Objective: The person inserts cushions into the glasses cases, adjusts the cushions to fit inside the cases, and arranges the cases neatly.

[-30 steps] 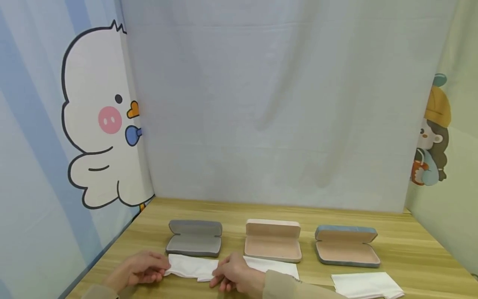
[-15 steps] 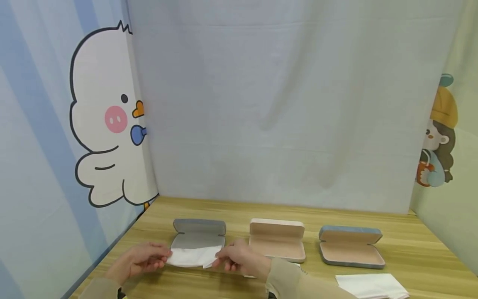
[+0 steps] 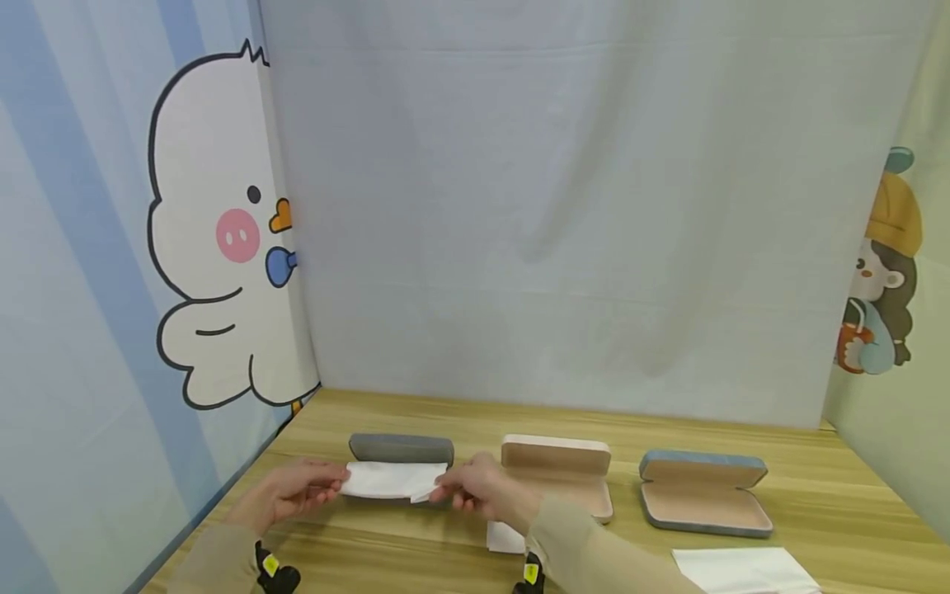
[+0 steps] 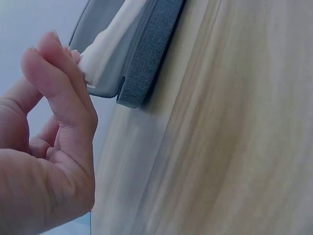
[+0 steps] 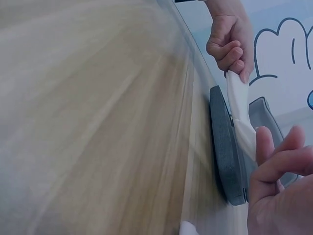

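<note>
A folded white cloth [image 3: 393, 480] is stretched sideways between my two hands, over the open grey glasses case [image 3: 401, 448]. Its left end is pinched by the thumb and fingers of my left hand [image 3: 300, 491]. My right hand [image 3: 486, 492] pinches the other end, where a loose corner hangs down. In the right wrist view the cloth [image 5: 238, 105] spans the length of the case [image 5: 225, 147], above its lower half. The left wrist view shows the cloth [image 4: 112, 44] between the raised lid and the case's textured front wall [image 4: 146, 58]. In the head view the cloth hides most of the case's base.
An open cream glasses case [image 3: 557, 459] stands to the right, partly behind my right hand. Farther right is an open blue case [image 3: 705, 503]. One white cloth [image 3: 505, 538] lies before the cream case, partly under my right forearm; another [image 3: 745, 569] lies before the blue one.
Both hands have lifted the white cloth off the table and carried it forward, from in front of the grey case to over it. The other cases and cloths stay put.
</note>
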